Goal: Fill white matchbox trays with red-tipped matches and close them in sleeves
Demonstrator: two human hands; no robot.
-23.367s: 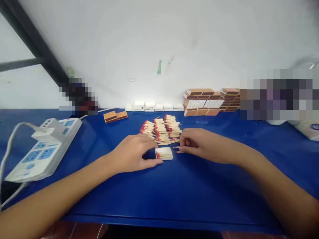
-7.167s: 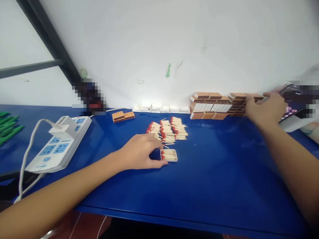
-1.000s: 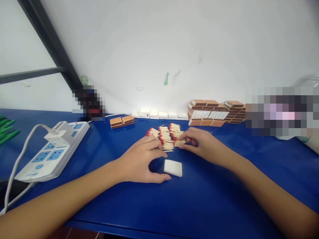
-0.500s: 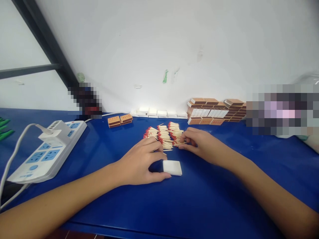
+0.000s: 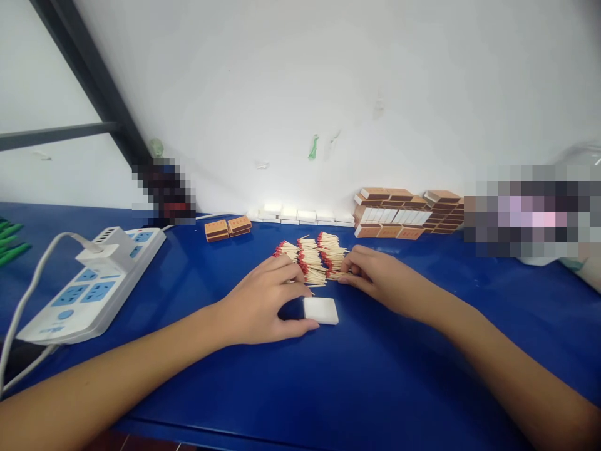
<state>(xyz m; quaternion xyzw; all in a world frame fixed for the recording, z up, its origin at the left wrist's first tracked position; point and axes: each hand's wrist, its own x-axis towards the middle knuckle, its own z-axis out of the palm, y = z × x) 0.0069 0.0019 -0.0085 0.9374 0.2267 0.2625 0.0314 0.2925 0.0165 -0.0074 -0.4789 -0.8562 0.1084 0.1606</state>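
A white matchbox tray (image 5: 322,311) lies on the blue table in front of me. My left hand (image 5: 267,300) grips its left end, thumb at the near corner and index finger at the far corner. Just beyond it, red-headed matches (image 5: 310,260) lie in three heaps side by side, the left one partly behind my left fingers. At the right heap, my right hand (image 5: 369,269) has its thumb and fingertips closed together on the ends of some matches; how many is hidden.
Along the wall stand white trays (image 5: 300,216), stacked brown matchboxes (image 5: 392,213) at the right and a few more matchboxes (image 5: 228,227) at the left. A white power strip (image 5: 94,291) with a plugged-in cable lies at the left, near green objects (image 5: 12,241).
My left hand and the white tray have shifted slightly left and away from me. My right hand stays at the right heap, fingertips still together.
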